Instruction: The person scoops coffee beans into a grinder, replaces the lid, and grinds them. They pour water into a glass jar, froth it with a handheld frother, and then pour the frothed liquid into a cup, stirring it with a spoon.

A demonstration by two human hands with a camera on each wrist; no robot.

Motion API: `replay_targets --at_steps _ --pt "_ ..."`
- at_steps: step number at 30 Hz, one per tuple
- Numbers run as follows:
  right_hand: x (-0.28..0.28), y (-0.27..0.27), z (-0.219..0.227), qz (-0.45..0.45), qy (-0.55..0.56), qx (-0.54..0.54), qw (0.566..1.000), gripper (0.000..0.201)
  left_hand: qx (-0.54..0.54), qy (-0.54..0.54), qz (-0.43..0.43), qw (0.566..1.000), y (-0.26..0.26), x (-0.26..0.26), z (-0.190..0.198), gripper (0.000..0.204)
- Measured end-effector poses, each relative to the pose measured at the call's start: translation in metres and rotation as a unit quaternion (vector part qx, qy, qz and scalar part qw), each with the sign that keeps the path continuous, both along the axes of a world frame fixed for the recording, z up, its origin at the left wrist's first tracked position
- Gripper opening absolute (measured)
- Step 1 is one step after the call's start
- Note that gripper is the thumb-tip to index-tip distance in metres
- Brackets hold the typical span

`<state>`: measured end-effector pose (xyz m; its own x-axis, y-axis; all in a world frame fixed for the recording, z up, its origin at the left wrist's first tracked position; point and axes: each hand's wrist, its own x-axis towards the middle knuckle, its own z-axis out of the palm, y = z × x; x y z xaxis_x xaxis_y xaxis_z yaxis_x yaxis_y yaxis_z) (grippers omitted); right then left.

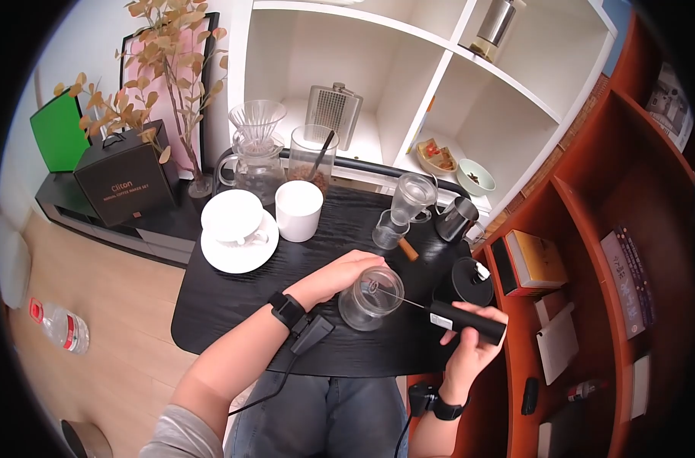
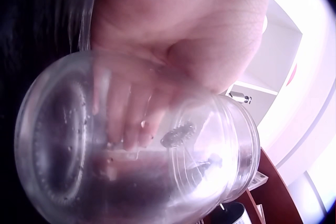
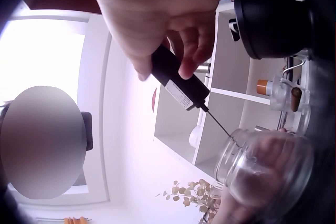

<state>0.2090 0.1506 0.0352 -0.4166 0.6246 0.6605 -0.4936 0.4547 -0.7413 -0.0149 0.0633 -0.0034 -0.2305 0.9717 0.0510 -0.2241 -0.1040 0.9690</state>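
Observation:
A clear glass jar stands on the black table near its front edge. My left hand holds it from the left and far side; in the left wrist view the fingers show through the glass, wrapped behind it. My right hand grips a black handheld milk frother, thumb and fingers around its body. Its thin metal shaft slants down through the jar's open mouth, and the coiled whisk head sits inside the jar. A few drops cling to the glass.
At the back left stand a white cup on a saucer, a white mug, a glass server with a dripper and a glass canister. Behind the jar are small glass cups and a metal pitcher; a black round container is at right.

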Motion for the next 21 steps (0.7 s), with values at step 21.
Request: replay_targets --at_steps 21 --pt "0.091 -0.024 -0.029 -0.106 -0.399 0.028 0.910 0.031 0.015 0.007 0.003 1.000 0.002 0.000 -0.004 0.034"
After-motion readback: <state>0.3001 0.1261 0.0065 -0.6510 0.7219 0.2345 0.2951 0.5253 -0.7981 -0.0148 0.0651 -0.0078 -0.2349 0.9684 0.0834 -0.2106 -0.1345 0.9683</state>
